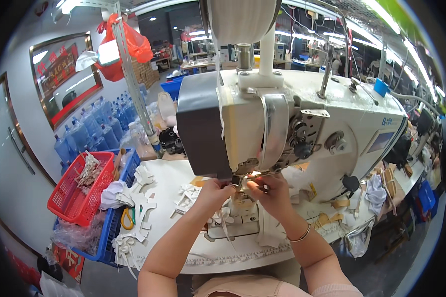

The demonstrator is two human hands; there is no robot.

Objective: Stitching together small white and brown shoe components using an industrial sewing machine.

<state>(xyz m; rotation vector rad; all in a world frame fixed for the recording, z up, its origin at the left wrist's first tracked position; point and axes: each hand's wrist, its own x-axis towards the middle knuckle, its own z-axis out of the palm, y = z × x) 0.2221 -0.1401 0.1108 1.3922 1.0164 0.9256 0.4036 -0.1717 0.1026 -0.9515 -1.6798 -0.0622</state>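
Observation:
A large white and dark grey sewing machine [198, 123] stands right in front of me. Both my hands meet at its needle area [243, 180], where a small lamp glows. My left hand [214, 193] is closed in a pinch just left of the needle. On the right side, my right hand [272, 193] has its fingers bent and pressed together close to the presser foot. What the fingertips hold is too small and partly hidden. White cut pieces [186, 198] lie in a pile beside my left wrist, and a pale strip [225, 225] hangs down by the machine's base.
At the left, a red basket [79, 210] of scraps sits on a blue crate [111, 237]. Yellow-handled scissors [128, 219] and more white pieces [141, 203] lie on the tabletop [176, 255]. Beige scraps [327, 219] and a grey cloth [375, 190] lie to the right.

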